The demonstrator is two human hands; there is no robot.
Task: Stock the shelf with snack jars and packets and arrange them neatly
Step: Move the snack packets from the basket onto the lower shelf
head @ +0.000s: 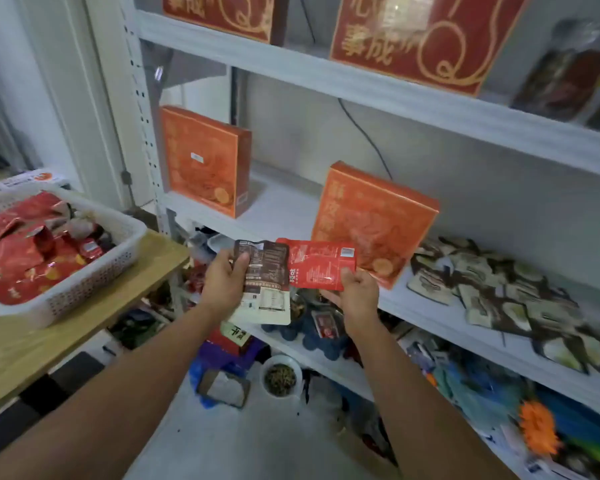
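**Two packets in hand, at the shelf**

Left hand (224,282) gripped a brown packet (265,271), thumb curled over its front. Right hand (355,292) pinched a red packet (317,263) at its lower corner. Both packets were in the air in front of the middle shelf (281,209), edges overlapping, not yet set down. The red one was just in front of the right orange box (374,220).

On the shelf: a second orange box (205,161) upright at left, and a loose pile of brown packets (499,292) at right, well apart from the hands. The basket (94,282) on the table (49,341) held more red packets.

Step, as judged: placing, mid-stocking; a lot is left. The next move likely calls for laying the brown packet with the pile at right, finding a bare spot between the boxes for the red one, and letting go flat. The pile looked untidy and would need straightening.
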